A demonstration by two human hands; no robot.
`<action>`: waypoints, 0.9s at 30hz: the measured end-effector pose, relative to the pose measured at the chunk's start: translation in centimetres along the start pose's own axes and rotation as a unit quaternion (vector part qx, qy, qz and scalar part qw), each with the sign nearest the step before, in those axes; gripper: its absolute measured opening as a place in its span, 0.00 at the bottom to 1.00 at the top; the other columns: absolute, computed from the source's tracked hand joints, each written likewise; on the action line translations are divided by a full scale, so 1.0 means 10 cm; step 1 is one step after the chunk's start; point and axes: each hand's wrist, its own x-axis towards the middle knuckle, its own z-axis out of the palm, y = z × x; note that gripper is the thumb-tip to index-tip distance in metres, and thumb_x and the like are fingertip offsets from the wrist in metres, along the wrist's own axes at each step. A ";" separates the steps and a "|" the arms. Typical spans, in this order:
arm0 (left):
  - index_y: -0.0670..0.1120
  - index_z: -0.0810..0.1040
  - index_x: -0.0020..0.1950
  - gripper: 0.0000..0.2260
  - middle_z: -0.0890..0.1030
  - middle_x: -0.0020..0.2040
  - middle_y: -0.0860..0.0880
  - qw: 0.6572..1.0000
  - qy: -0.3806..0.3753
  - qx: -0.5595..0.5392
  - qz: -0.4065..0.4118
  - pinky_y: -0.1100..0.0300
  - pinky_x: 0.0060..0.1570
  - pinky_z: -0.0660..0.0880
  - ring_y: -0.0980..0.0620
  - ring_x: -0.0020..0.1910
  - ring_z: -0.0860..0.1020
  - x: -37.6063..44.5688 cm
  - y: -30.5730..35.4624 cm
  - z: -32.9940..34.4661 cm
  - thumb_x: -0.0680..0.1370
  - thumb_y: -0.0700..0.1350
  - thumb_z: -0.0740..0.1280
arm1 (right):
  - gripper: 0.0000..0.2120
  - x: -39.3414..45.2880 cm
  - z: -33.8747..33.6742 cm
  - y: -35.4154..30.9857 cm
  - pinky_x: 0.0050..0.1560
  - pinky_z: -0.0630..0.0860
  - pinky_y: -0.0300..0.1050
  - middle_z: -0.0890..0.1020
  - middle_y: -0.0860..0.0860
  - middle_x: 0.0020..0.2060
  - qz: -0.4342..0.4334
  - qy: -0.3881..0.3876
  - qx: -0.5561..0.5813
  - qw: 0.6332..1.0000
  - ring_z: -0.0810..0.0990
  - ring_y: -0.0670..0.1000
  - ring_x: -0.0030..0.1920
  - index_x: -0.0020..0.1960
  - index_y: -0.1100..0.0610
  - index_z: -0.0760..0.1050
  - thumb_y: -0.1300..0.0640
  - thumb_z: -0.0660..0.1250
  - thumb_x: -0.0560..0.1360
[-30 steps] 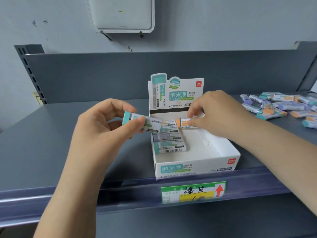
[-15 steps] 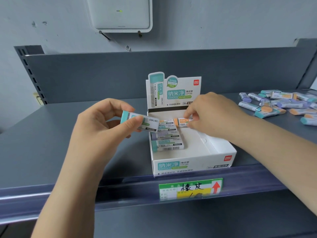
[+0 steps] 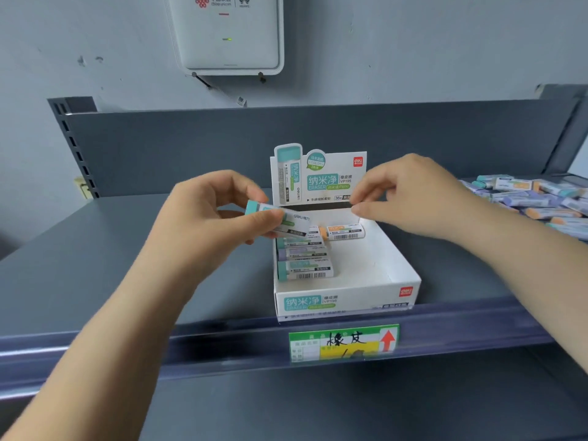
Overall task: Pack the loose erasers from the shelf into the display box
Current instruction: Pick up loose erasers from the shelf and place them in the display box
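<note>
Reading labels: display box [image 3: 346, 300] at shelf [image 3: 127, 281] centre shows "deli", "ERASER", "VP195", "36"; the wall unit [image 3: 229, 33] at 12 o'clock carries a Huawei logo, and the price tag [image 3: 343, 342] at 6 has handwriting and a red arrow. Your left hand [image 3: 203, 224] pinches a green-tipped eraser [image 3: 280, 222] in its grip, just over the box's back-left corner. Your right hand [image 3: 410, 198] is off the orange eraser [image 3: 342, 232] it held half a second ago; that one now lies in the back row, and the grip is loose, holding nothing. Three erasers [image 3: 302, 259] are stacked at left. Loose erasers [image 3: 534, 198] sit at 3 o'clock.
</note>
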 end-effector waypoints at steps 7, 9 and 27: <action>0.42 0.78 0.33 0.10 0.84 0.33 0.45 0.978 -0.099 0.184 -0.010 0.65 0.31 0.75 0.51 0.29 0.80 0.37 0.24 0.31 0.63 0.43 0.78 | 0.01 -0.10 -0.10 0.10 0.27 0.65 0.24 0.77 0.37 0.20 -0.004 -0.023 0.097 0.995 0.72 0.36 0.22 0.38 0.55 0.81 0.59 0.73 0.68; 0.44 0.79 0.32 0.09 0.84 0.33 0.46 0.965 -0.109 0.236 -0.006 0.61 0.32 0.76 0.52 0.28 0.78 0.44 0.21 0.43 0.62 0.44 0.78 | 0.03 -0.13 -0.06 0.15 0.26 0.64 0.26 0.79 0.42 0.24 0.000 -0.035 0.091 0.995 0.71 0.38 0.22 0.37 0.52 0.81 0.57 0.74 0.67; 0.48 0.84 0.45 0.04 0.83 0.35 0.50 0.922 -0.195 0.332 -0.029 0.74 0.22 0.69 0.62 0.17 0.73 0.61 -0.04 0.61 0.72 0.43 0.70 | 0.09 -0.18 0.00 0.28 0.29 0.68 0.34 0.75 0.42 0.17 0.044 -0.082 0.142 0.985 0.70 0.41 0.21 0.34 0.55 0.75 0.54 0.72 0.69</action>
